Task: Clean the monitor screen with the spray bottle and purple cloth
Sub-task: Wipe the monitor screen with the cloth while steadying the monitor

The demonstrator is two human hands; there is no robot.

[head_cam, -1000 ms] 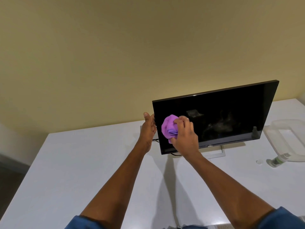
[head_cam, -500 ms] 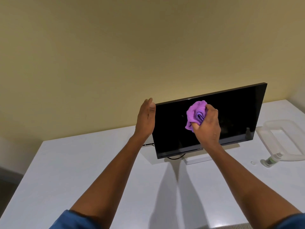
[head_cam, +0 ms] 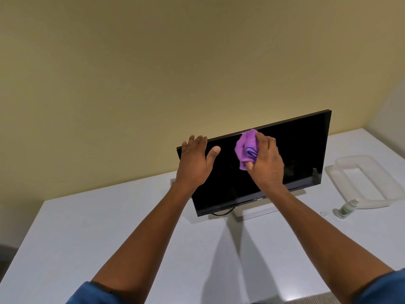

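A black monitor (head_cam: pixel 300 150) stands on a white table (head_cam: pixel 87 233), its screen dark. My right hand (head_cam: pixel 266 163) is closed on a bunched purple cloth (head_cam: pixel 246 149) and presses it against the screen's upper middle, just under the top edge. My left hand (head_cam: pixel 194 161) grips the monitor's upper left corner, fingers over the top edge and thumb on the screen front. A small spray bottle (head_cam: pixel 346 208) with a green label lies on the table to the right of the monitor, untouched.
A clear plastic tray (head_cam: pixel 392 187) sits at the table's right edge behind the bottle. A small white cap (head_cam: pixel 324 213) lies beside the bottle. A black cable (head_cam: pixel 221 213) hangs under the monitor near its white stand (head_cam: pixel 252 212). A yellow wall is close behind.
My right hand has carried the cloth from the screen's lower left up to the upper middle. My left hand has shifted from the monitor's left side up to its top left corner.
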